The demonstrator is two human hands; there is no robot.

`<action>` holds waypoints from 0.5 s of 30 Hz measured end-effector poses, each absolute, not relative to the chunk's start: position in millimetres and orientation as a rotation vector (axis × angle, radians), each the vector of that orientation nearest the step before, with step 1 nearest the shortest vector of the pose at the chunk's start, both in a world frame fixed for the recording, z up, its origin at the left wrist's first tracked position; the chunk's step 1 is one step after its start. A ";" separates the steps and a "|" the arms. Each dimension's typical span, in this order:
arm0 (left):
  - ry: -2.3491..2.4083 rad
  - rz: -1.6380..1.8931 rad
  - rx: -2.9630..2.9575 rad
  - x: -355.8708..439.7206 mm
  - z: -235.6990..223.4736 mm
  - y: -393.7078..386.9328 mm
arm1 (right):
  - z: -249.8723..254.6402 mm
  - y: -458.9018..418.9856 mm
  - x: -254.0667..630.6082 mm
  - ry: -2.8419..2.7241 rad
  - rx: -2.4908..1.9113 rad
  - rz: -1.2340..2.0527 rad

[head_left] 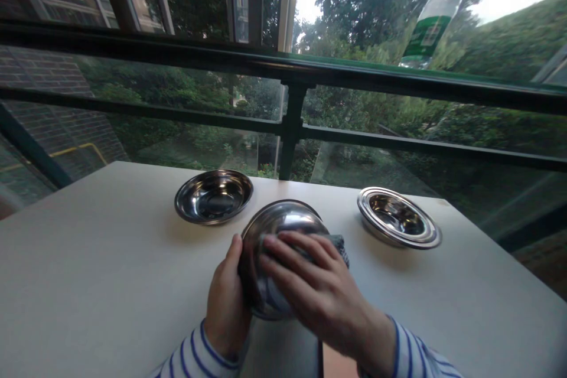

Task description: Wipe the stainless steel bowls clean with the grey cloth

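A shiny metal bowl [287, 215] is held up over the table, its rounded side facing me. My left hand [228, 295] grips its left edge, thumb on the outside and the other fingers hidden behind. Across the bowl's surface lies my right hand [314, 277], fingers bent and pressed against the metal. From under that hand, at the right, pokes a grey patterned cloth [339, 245]; the rest of it is covered.
On the white table [110, 260] a shallow metal dish [212, 198] sits back left. Stacked metal dishes [398, 218] stand at the right. Behind runs a dark green railing [292, 112] before glass, with a plastic bottle [427, 35] on its top rail. A pinkish flat thing [337, 361] shows at the bottom.
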State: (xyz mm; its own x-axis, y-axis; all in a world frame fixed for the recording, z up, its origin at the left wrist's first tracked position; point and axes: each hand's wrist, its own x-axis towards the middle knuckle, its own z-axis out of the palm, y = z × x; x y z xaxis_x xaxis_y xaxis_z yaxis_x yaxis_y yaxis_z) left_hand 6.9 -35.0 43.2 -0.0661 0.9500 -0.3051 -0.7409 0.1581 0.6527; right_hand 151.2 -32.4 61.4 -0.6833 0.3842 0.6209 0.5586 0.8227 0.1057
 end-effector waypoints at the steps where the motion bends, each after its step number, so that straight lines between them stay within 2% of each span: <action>1: 0.814 1.432 0.314 7.4 41.9 -35.0 | 61.6 -29.2 154.3 -2.351 -0.764 -0.383; 4: 0.819 1.439 0.309 8.2 37.9 -34.9 | 62.5 -25.2 158.8 -2.244 -0.892 -0.382; 10: 0.835 1.410 0.299 7.7 39.8 -34.1 | 64.0 -34.2 150.1 -2.430 -0.684 -0.355; 15: 0.858 1.486 0.274 10.6 43.7 -33.1 | 61.9 -18.3 164.8 -2.226 -0.945 -0.297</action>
